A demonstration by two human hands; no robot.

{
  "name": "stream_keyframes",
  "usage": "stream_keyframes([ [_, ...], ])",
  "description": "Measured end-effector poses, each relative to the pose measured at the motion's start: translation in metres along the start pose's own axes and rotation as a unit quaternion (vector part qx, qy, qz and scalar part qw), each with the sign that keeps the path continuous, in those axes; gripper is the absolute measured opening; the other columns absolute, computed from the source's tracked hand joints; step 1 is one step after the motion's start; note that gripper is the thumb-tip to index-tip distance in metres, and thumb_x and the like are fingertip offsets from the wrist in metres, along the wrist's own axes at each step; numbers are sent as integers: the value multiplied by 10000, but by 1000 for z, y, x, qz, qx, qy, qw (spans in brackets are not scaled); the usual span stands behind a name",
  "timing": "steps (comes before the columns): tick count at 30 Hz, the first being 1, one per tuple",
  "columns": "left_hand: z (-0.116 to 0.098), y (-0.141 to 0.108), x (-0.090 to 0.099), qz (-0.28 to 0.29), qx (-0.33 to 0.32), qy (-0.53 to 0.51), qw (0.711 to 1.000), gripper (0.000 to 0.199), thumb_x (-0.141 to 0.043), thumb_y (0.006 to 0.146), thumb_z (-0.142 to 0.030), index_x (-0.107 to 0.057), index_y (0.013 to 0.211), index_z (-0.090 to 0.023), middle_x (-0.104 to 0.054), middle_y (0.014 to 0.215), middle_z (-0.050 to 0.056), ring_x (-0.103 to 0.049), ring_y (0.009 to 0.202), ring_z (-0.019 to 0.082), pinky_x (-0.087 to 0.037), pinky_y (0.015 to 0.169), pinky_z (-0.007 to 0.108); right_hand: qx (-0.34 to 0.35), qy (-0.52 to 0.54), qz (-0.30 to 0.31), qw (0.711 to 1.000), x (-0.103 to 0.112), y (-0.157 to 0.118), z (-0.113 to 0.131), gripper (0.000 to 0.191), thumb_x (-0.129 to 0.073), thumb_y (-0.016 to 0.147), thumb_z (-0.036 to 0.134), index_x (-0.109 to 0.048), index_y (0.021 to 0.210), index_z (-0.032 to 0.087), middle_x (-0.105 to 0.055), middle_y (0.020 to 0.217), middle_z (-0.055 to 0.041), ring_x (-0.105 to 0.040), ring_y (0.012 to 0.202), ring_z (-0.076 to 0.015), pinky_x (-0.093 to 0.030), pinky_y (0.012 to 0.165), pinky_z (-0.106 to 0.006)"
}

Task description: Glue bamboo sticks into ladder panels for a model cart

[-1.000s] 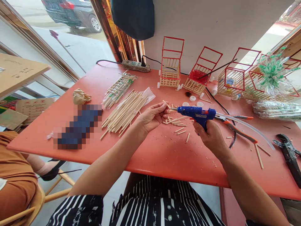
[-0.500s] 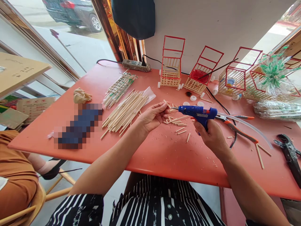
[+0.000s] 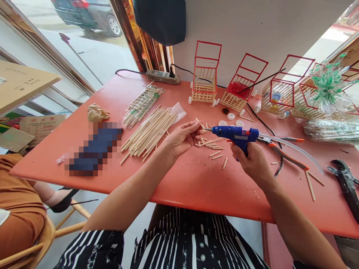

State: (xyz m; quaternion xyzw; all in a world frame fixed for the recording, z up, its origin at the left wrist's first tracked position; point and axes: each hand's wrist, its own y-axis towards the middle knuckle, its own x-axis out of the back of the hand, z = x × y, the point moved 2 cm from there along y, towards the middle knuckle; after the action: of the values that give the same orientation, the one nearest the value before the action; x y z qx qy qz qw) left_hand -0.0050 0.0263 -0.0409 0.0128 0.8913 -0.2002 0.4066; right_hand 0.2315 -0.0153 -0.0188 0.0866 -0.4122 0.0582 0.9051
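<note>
A blue hot glue gun [image 3: 234,133] is gripped in my right hand [image 3: 254,158], its nozzle pointing left and a clear glue stick trailing from its back. Between the fingertips of my left hand [image 3: 183,137] is a short wooden stick [image 3: 199,122], with the nozzle tip close to it; whether they touch I cannot tell. Short cut stick pieces [image 3: 214,145] lie scattered on the red table under the hands. A pile of long wooden sticks [image 3: 153,130] lies just left of my left hand.
Small stick-built carts with red frames [image 3: 206,84] line the back. Bundled stick panels [image 3: 143,104], a power strip [image 3: 162,77] and crumpled brown paper [image 3: 97,113] sit to the left. Orange-handled pliers [image 3: 288,155] and a black tool [image 3: 343,179] lie right. A person in brown [image 3: 19,209] sits at left.
The glue gun's nozzle has shifted very slightly left toward the small stick. Otherwise both hands hold nearly the same pose.
</note>
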Motion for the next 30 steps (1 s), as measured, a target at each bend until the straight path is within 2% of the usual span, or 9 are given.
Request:
stream_keyframes([
  [7, 1, 0, 1, 9, 6, 6, 1000, 166, -857, 827, -87, -721, 731, -93, -653, 652, 16, -617, 600, 75, -450, 538, 167, -2, -3, -3, 1000, 1, 1, -2, 476, -475, 963, 671, -485, 751, 244, -556, 648, -28, -499, 596, -179, -333, 574, -323],
  [13, 0, -2, -1, 9, 6, 8, 1000, 186, -756, 910, -60, -720, 731, -90, -661, 651, 25, -616, 572, 76, -467, 518, 166, 5, -11, -12, 1000, 2, 2, 0, 494, -467, 958, 690, -475, 737, 248, -555, 634, -27, -497, 583, -178, -320, 559, -316],
  [23, -2, -2, -1, 8, -2, -2, 1000, 330, -552, 1016, -13, -736, 753, -88, -677, 647, 33, -636, 565, 74, -497, 528, 164, -4, -15, -5, 1000, 1, 3, 0, 464, -457, 941, 667, -459, 732, 252, -549, 634, -31, -497, 578, -185, -325, 573, -327],
  [30, -1, -2, -2, -1, -2, -6, 1000, 326, -559, 1000, 11, -746, 750, -83, -685, 639, 44, -648, 566, 81, -495, 533, 168, -13, -15, 1, 1000, 0, 2, 3, 460, -447, 927, 667, -475, 731, 251, -530, 629, -24, -486, 573, -182, -317, 575, -332],
])
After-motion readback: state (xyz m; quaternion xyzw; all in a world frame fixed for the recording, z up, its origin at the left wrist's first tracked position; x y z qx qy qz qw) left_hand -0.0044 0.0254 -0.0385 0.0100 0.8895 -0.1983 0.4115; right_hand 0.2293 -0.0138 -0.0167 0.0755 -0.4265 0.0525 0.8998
